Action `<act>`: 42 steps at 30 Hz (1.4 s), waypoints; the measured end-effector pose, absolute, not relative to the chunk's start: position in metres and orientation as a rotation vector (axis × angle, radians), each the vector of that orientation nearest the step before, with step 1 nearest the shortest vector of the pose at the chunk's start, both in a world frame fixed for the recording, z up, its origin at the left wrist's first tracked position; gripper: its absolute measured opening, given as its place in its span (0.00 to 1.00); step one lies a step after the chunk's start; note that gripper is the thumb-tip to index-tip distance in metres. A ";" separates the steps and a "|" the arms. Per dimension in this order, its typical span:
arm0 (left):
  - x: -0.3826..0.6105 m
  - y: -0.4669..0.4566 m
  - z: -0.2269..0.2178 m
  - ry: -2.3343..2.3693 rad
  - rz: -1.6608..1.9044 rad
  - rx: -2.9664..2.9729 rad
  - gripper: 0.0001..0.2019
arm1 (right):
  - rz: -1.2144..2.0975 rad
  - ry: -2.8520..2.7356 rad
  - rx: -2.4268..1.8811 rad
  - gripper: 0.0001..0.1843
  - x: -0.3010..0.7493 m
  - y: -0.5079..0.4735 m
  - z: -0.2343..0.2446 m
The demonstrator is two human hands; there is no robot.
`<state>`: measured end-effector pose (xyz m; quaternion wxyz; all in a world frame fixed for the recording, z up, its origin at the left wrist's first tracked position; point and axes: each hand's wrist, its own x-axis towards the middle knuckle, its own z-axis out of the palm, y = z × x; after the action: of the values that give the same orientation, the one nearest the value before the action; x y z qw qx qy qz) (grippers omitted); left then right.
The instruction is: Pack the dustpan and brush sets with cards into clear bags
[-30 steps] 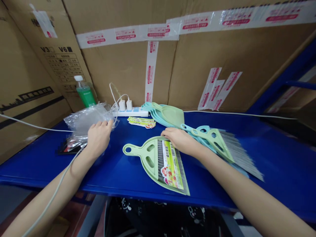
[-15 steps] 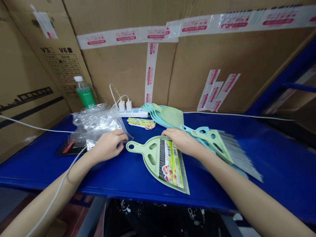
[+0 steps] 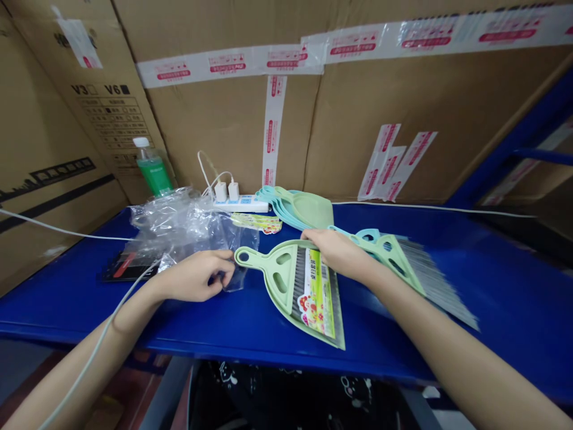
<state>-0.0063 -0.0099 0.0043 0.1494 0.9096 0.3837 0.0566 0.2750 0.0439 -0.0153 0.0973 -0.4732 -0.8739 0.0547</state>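
Observation:
A light green dustpan with a matching brush (image 3: 271, 267) nested in it lies at the front middle of the table, handle to the left. A colourful label card (image 3: 320, 298) sits across the grey bristles. My right hand (image 3: 338, 254) is closed on the far edge of the dustpan, thumb hidden. At the handle's tip, my left hand (image 3: 199, 276) has its fingers curled in a pinch on a clear plastic bag (image 3: 235, 280), which spreads out behind and under it. More clear bags (image 3: 172, 218) lie heaped behind the left hand.
Stacked blue and green dustpans (image 3: 313, 209) lie at the back. Brushes (image 3: 432, 280) with grey bristles lie to the right. Label cards (image 3: 264, 223), a power strip (image 3: 248, 204) and a green bottle (image 3: 154, 170) stand or lie near the cardboard wall. A white cable (image 3: 102, 352) crosses my left arm.
The dustpan and brush have shifted slightly right and away from me with my right hand. My left hand has come a little nearer me, and the clear bag has spread rightward.

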 end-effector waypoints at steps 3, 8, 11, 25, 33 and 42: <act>-0.007 -0.013 0.012 0.957 0.153 2.556 0.09 | 0.162 -2.574 -1.405 0.20 0.275 0.044 -0.016; -0.006 -0.015 0.018 0.827 0.111 2.517 0.08 | 0.152 -2.554 -1.404 0.20 0.275 0.043 -0.018; -0.003 -0.013 0.012 0.932 0.186 2.595 0.10 | 0.171 -2.560 -1.415 0.20 0.274 0.042 -0.017; -0.002 -0.010 -0.004 0.874 0.211 2.740 0.09 | 0.222 -2.565 -1.561 0.20 0.271 0.036 -0.009; 0.000 -0.013 -0.003 0.787 0.256 2.774 0.10 | 0.271 -2.539 -1.500 0.18 0.275 0.041 -0.013; 0.000 -0.010 -0.007 0.942 0.559 2.813 0.09 | 0.261 -2.575 -1.586 0.18 0.275 0.039 -0.011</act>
<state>-0.0004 -0.0102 -0.0071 0.0612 0.9301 0.3115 0.1849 0.2752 0.0387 -0.0114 0.0530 -0.5216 -0.8472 0.0860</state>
